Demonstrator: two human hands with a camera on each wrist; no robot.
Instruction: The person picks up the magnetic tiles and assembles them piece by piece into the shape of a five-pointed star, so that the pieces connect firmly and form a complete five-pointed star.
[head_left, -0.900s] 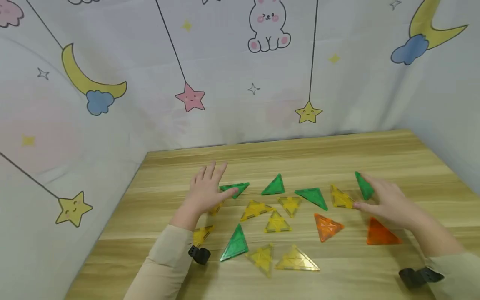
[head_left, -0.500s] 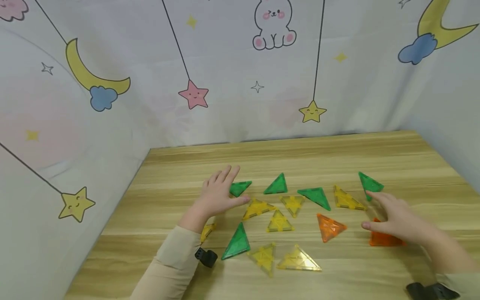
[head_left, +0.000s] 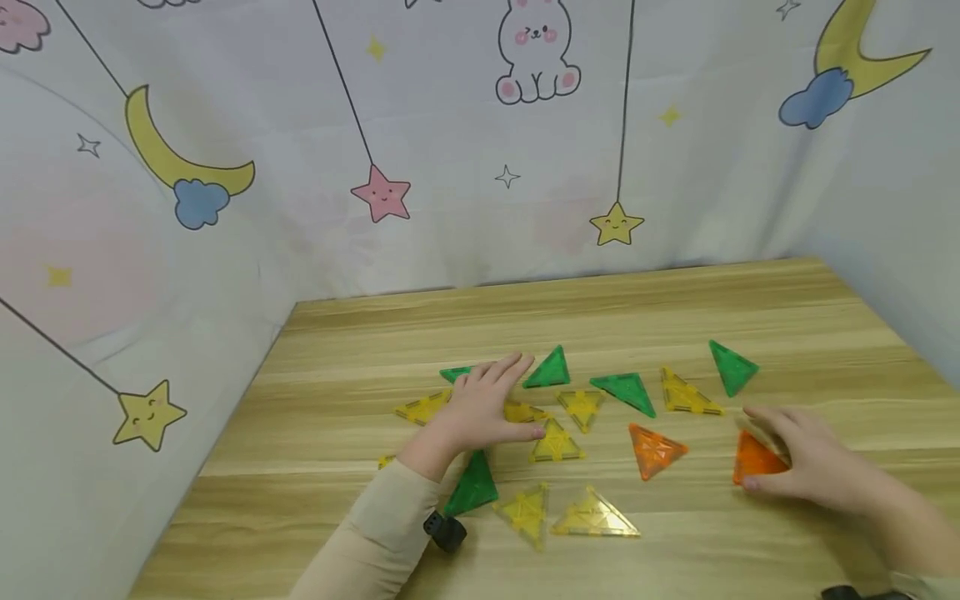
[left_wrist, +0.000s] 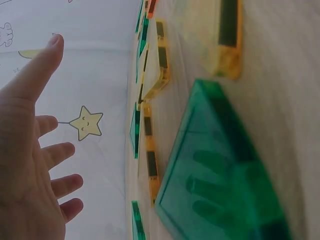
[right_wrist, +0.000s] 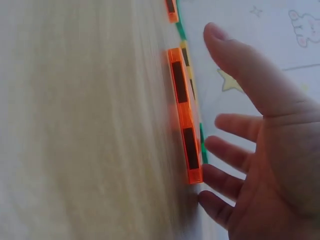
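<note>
My left hand (head_left: pixel 483 408) hovers with loosely spread fingers over a yellow triangular magnetic tile (head_left: pixel 525 412), partly covering it. Its thumb reaches above another yellow tile. A green triangular tile (head_left: pixel 474 485) lies below that wrist; the left wrist view shows a green tile (left_wrist: pixel 215 175) up close and the palm holding nothing. My right hand (head_left: pixel 817 462) is at an orange triangular tile (head_left: pixel 756 458), thumb and fingers apart on either side. In the right wrist view this orange tile (right_wrist: pixel 185 115) lies flat on the table beside the fingers; whether they touch it, I cannot tell.
Several flat tiles lie spread over the wooden table (head_left: pixel 375 325): a second orange one (head_left: pixel 656 452), a green one at far right (head_left: pixel 732 367), a long yellow one (head_left: pixel 686 394) and a yellow one in front (head_left: pixel 597 515). A printed curtain (head_left: pixel 450 125) hangs behind.
My left hand has moved rightward from the far-left green and yellow tiles. My right hand has come nearer, leaving the far-right green tile fully uncovered, and now partly covers the orange tile.
</note>
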